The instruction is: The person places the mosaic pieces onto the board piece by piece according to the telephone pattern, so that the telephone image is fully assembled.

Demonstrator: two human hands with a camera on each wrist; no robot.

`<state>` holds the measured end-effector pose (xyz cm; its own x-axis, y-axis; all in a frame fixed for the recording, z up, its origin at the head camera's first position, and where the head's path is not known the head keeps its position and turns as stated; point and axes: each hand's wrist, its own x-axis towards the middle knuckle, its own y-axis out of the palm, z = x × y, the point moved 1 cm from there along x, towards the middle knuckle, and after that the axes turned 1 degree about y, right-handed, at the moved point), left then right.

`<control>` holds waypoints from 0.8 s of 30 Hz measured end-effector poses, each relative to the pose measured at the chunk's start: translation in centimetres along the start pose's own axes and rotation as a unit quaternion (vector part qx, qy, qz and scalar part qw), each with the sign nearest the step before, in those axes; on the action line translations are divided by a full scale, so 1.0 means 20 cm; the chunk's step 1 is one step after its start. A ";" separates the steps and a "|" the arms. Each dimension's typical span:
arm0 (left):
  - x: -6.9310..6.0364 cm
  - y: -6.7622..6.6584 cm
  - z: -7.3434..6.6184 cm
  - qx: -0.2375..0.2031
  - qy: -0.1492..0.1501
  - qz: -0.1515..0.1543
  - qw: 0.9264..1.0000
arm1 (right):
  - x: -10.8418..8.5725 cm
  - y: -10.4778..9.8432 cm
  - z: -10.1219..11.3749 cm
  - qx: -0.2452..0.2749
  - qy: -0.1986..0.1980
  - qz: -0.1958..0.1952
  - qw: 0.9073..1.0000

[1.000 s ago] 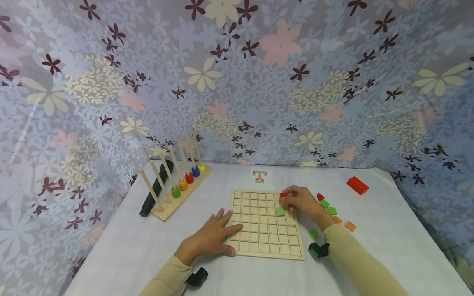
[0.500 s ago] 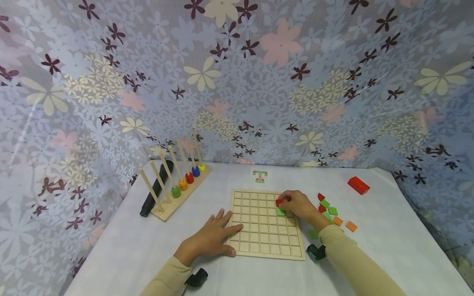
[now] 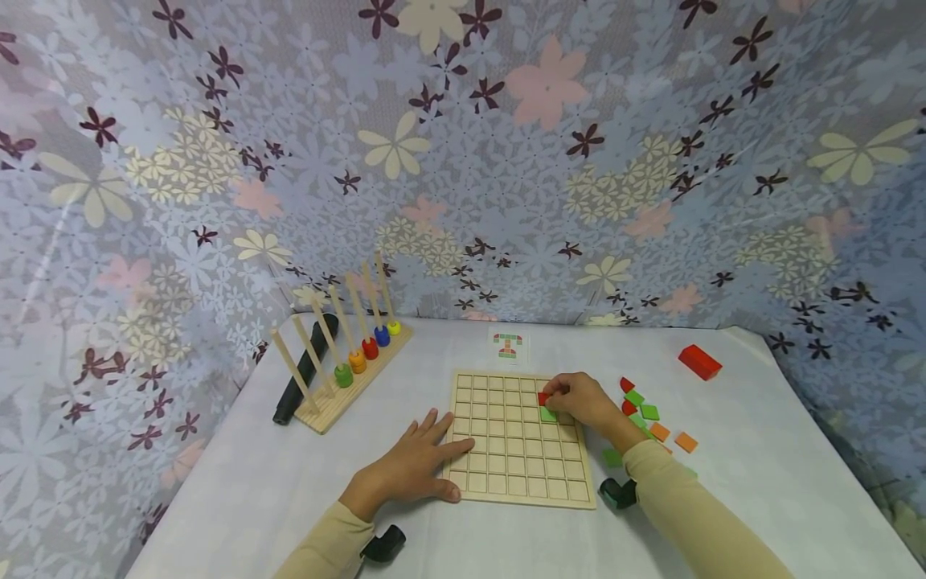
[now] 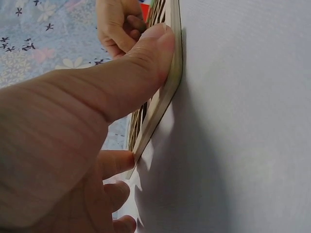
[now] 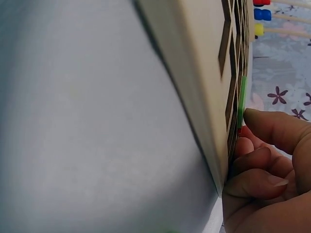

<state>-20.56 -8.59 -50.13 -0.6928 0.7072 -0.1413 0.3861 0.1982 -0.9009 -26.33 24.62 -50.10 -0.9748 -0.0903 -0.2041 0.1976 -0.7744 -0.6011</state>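
A wooden grid board (image 3: 506,450) lies flat on the white table. My left hand (image 3: 412,462) rests on its left edge, fingers spread; in the left wrist view the thumb (image 4: 150,56) lies along the board's rim. My right hand (image 3: 582,402) is at the board's upper right and pinches a small red piece (image 3: 542,398) over a cell, its fingertips partly covering it. Just below that, a green square (image 3: 548,416) sits in a cell. The right wrist view has the green square (image 5: 242,99) beside the thumb, with only a sliver of the red piece (image 5: 240,130) showing.
Several loose red, green and orange pieces (image 3: 686,441) lie right of the board. A red block (image 3: 699,363) stands farther back. Behind the board is a pattern card (image 3: 508,346). A peg stand with coloured beads (image 3: 354,386) and a black cylinder (image 3: 292,394) are at left.
My right hand has moved slightly left and down with the red piece, from the board's top right edge to the cell above the green square. My left hand has stayed still.
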 end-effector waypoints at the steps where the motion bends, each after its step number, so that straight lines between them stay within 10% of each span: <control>1: 0.00 0.00 0.00 0.000 0.000 0.000 1.000 | 0.00 0.00 0.00 0.002 0.000 0.001 1.000; 8: 0.00 -0.01 0.01 -0.013 0.003 0.005 1.000 | 0.00 -0.08 -0.04 0.084 0.011 -0.017 0.996; 15: 0.00 -0.01 0.00 -0.020 0.002 0.013 1.000 | -0.12 -0.36 -0.15 0.189 0.027 -0.055 0.980; 24: 0.00 0.00 0.02 -0.032 0.006 0.012 0.999 | -0.25 -0.56 -0.41 0.154 0.073 -0.084 0.982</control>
<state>-20.85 -8.83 -50.22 -0.6757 0.7202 -0.1572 0.4409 0.2240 -0.8691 -22.83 38.88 -48.61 -0.9614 0.1270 -0.2442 -0.0264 -0.9257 -0.3774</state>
